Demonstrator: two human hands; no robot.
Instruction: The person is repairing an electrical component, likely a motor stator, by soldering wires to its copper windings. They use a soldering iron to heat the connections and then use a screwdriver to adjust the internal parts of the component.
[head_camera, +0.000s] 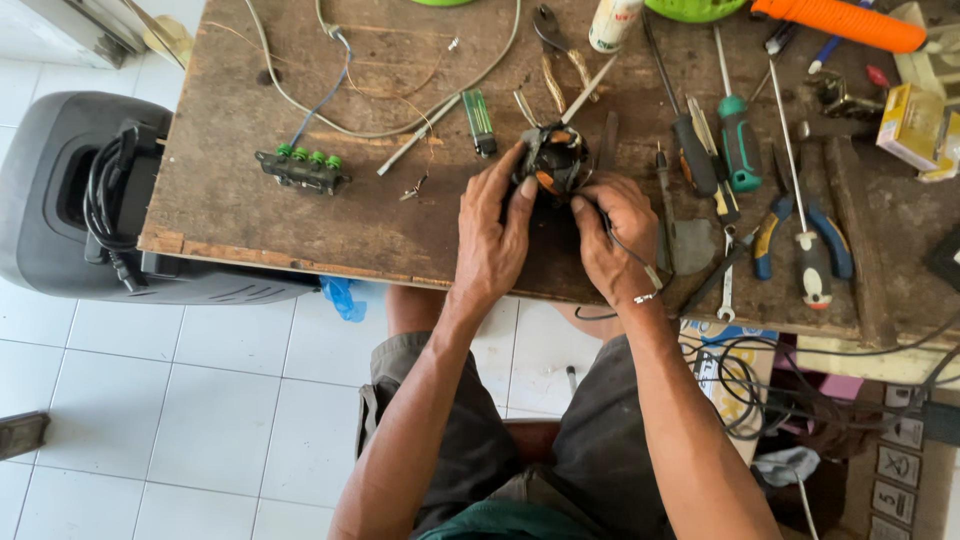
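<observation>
Worn brown wood is the bench (250, 210) under your work, and near its front edge sits the small motor coil (553, 160), a dark round part with orange-copper windings showing. Your left hand (492, 232) lies against its left side, fingers stretched up along it and the thumb pressing the lower face. Your right hand (617, 235) closes in from the right, fingertips curled and pinching the coil's lower right edge, with a thin dark wire running down past the wrist. Both hands are touching the part; neither is spread free.

Just right of your right hand lie a flat scraper (684, 235) and a small spanner (727, 290). Farther right are blue-handled pliers (800, 225), a white-handled screwdriver (806, 250) and a green-handled screwdriver (738, 140). Well to the left, a terminal block with green caps (303, 168) sits on the wood, a grey cable looping above it. A dark plastic speaker cabinet (60, 200) stands on the white tiled floor (200, 400) beside the bench.
</observation>
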